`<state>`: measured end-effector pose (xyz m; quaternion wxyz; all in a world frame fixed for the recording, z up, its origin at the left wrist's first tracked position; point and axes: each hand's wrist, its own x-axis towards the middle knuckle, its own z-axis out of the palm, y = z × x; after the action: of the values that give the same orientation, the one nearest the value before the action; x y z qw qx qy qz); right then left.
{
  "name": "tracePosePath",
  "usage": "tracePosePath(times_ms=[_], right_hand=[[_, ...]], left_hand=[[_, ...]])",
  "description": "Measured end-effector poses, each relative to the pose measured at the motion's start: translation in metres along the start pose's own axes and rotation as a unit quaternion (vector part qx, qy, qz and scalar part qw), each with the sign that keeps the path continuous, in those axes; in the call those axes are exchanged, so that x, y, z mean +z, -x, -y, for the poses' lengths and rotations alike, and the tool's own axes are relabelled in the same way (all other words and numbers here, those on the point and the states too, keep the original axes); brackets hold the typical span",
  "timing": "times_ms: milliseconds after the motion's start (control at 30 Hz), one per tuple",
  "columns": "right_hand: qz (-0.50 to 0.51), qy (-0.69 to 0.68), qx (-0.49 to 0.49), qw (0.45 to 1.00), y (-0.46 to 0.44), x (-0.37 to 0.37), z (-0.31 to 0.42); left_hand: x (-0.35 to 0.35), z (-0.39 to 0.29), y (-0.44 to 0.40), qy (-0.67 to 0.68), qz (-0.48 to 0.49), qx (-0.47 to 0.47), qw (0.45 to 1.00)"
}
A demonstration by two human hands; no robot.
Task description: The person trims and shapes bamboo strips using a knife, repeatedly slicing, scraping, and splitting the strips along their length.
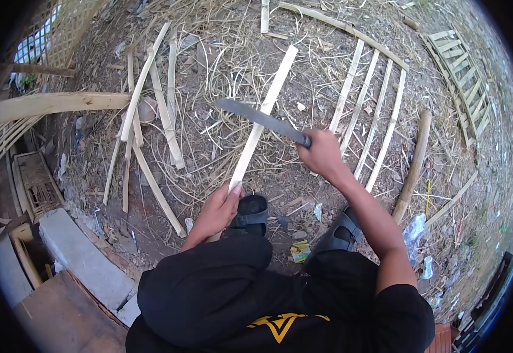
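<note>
My left hand (218,209) is closed round the lower part of a pale, flat bamboo strip (275,88), which slants up and to the right, away from me. In my right hand (320,154) is the dark handle of a long knife (262,119). Its grey blade points left and crosses the strip near the middle; whether it touches the wood I cannot tell. Thin curled shavings (227,76) cover the ground beneath the strip and blade.
Several bamboo strips (165,115) lean by a wooden beam (56,105) at left. More strips (369,112) lie at right, near a bamboo pole (415,165) and a slatted panel (462,82). Concrete slabs (85,259) are at lower left. My sandals (251,217) stand on littered ground.
</note>
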<state>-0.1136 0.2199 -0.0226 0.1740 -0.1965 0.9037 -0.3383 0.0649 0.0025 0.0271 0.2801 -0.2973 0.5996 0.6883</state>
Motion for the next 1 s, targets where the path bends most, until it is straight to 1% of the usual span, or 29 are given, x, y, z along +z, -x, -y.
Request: tracePosePath(times_ms=[67, 167, 267, 300, 433, 500, 633, 700, 733, 767, 800, 833, 867, 900, 933, 967, 1000], right_hand=[[0.008, 0.014, 0.009, 1.0, 0.005, 0.011, 0.013], [0.059, 0.0, 0.048, 0.997, 0.005, 0.025, 0.016], [0.072, 0.011, 0.025, 0.997, 0.012, 0.036, 0.024], [0.091, 0.017, 0.025, 0.995, 0.013, 0.04, 0.024], [0.077, 0.038, 0.0, 0.996, 0.009, 0.045, 0.017], [0.061, 0.108, -0.04, 0.991, -0.003, 0.046, 0.008], [0.042, 0.139, -0.034, 0.989, -0.015, 0.05, 0.008], [0.008, 0.105, -0.018, 0.994, -0.018, 0.05, 0.006], [-0.023, 0.111, 0.001, 0.994, -0.022, 0.05, 0.001], [-0.049, 0.118, 0.021, 0.992, -0.025, 0.048, -0.007], [-0.045, 0.113, 0.06, 0.991, -0.029, 0.036, -0.022], [-0.175, -0.023, 0.252, 0.951, -0.043, 0.026, -0.059], [-0.248, 0.013, 0.264, 0.932, -0.059, -0.001, -0.161], [-0.319, -0.048, 0.302, 0.897, -0.043, -0.063, -0.158], [-0.34, 0.032, 0.312, 0.887, -0.028, -0.11, -0.135], [-0.351, 0.117, 0.282, 0.885, -0.021, -0.134, -0.16], [-0.393, 0.125, 0.245, 0.878, -0.014, -0.146, -0.121]], left_hand=[[0.006, -0.007, -0.004, 0.015, 0.009, 0.009, 1.0], [0.007, -0.015, -0.007, 0.022, 0.03, 0.017, 0.999], [0.007, -0.018, -0.011, 0.019, 0.039, 0.017, 0.999], [0.008, -0.02, -0.012, 0.019, 0.037, 0.017, 0.999], [0.009, -0.022, -0.011, 0.012, 0.03, 0.005, 0.999], [0.011, -0.017, -0.013, -0.003, 0.012, 0.019, 1.0], [0.008, -0.019, -0.013, -0.011, -0.003, 0.014, 1.0], [0.008, -0.019, -0.008, 0.006, 0.005, 0.022, 1.0], [0.006, -0.019, -0.005, 0.005, 0.004, 0.022, 1.0], [0.006, -0.016, 0.001, 0.024, 0.003, -0.014, 1.0], [0.006, -0.01, 0.008, 0.044, 0.004, -0.05, 0.998], [0.005, 0.007, 0.021, -0.007, 0.011, -0.057, 0.998], [0.001, 0.03, 0.033, -0.002, 0.007, -0.054, 0.999], [-0.012, 0.054, 0.048, -0.001, -0.002, -0.054, 0.999], [-0.026, 0.063, 0.054, -0.001, -0.012, -0.05, 0.999], [-0.037, 0.057, 0.051, 0.001, -0.015, -0.049, 0.999], [-0.045, 0.047, 0.05, -0.02, -0.028, -0.036, 0.999]])
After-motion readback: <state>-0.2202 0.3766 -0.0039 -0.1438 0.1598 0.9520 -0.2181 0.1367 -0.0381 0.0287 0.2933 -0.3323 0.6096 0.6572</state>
